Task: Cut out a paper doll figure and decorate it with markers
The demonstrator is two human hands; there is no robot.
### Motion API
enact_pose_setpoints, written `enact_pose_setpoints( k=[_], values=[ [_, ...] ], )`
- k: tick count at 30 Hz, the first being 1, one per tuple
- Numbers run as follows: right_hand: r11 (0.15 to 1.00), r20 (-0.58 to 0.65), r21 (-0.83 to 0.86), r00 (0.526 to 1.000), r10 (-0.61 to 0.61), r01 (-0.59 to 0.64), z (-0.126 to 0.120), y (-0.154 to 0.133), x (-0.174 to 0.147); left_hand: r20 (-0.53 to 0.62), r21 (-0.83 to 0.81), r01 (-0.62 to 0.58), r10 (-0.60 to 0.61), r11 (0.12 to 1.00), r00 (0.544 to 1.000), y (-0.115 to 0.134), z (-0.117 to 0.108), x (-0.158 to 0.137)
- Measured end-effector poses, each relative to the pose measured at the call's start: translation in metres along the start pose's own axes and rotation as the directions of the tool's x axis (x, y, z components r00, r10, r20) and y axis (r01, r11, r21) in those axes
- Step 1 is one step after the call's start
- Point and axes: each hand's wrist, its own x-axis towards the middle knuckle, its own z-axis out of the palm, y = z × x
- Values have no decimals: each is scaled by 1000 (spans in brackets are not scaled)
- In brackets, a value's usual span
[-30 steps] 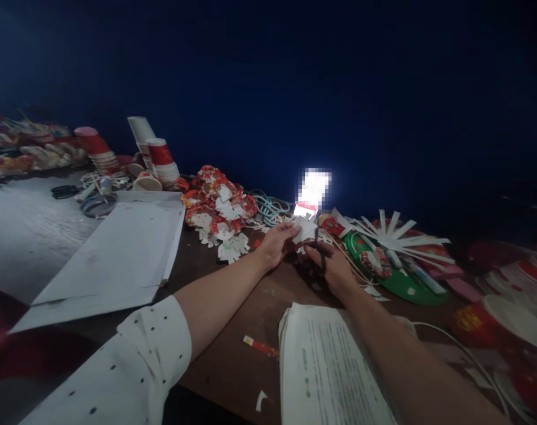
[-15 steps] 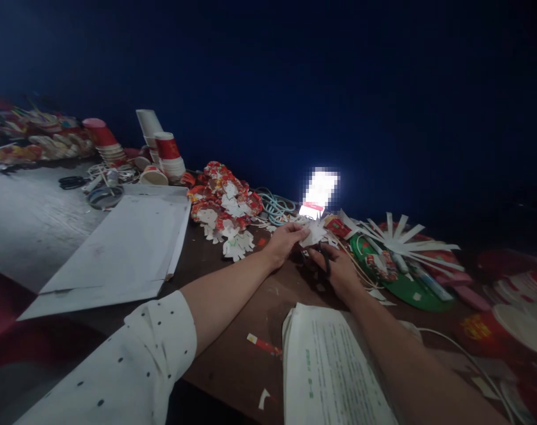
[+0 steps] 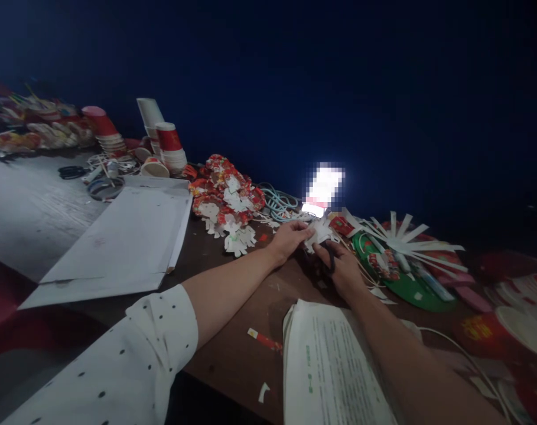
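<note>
The left hand (image 3: 291,238) pinches a white paper cutout (image 3: 320,231) while the right hand (image 3: 345,273) grips scissors (image 3: 331,260), whose slip could tear it.

White, dark-dotted sleeve (image 3: 135,354); brown table (image 3: 226,357); black scissors (image 3: 331,262); white paper cutout (image 3: 318,234); green disc (image 3: 430,300).

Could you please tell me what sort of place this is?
It looks like a paper-craft worktable, though whether at home or in a workshop I cannot tell: the left hand holds a white paper cutout, the right hand scissors, and paper cups stand stacked beyond.
</note>
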Motion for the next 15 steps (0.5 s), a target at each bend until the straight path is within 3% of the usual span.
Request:
enact_pose_setpoints(
  k=[15],
  values=[
    [1000,-9,7,1000,-21,21,4,-2,-2,-18,55,-34,35,998,999,2,1,-2]
  ],
)
